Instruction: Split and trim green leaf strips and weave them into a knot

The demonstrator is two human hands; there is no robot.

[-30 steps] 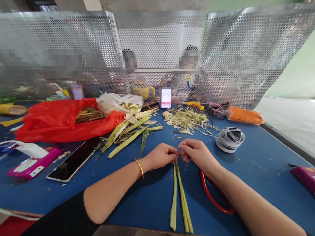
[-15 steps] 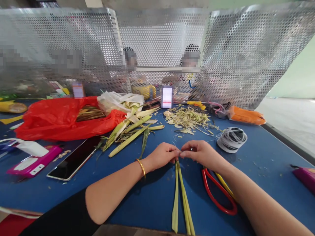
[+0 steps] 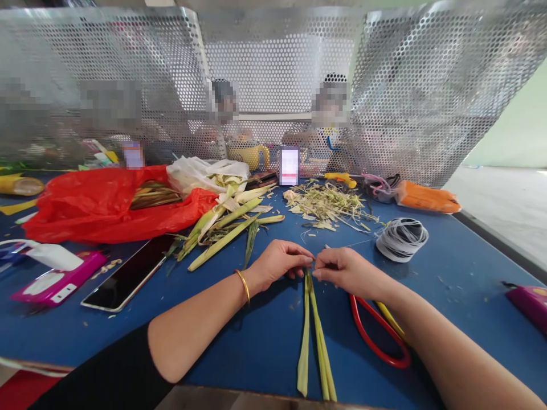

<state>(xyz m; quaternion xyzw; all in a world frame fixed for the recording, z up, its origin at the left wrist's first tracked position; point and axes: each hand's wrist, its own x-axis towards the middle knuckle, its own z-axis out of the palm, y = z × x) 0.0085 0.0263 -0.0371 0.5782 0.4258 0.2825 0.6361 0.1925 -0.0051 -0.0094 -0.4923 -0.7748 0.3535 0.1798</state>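
**Left hand (image 3: 282, 262) holding strips (image 3: 320, 341), right hand (image 3: 342, 267) pinching just beside**

Well to the left of the strips, a red bag (image 3: 85, 205) is lying, with a phone (image 3: 128, 279) resting closer to the wearer. Beyond the strips' top and leftward, stalks (image 3: 228, 233) are lying in a heap. The left hand is coming in from the strips' left, thumb and fingers nearly closed, apparently gripping their top ends. The strips are running lengthwise from those fingertips towards the wearer, spreading apart at the bottom. Scraps (image 3: 327, 202) are lying in a pile beyond them. Right of the strips' top, the right hand is pinching, fingers curled; what it is gripping is too small to tell. The left is the nearer hand. Farther right of the strips, a red handle (image 3: 401, 363) is lying; beyond it, a spool (image 3: 401, 239) is standing.
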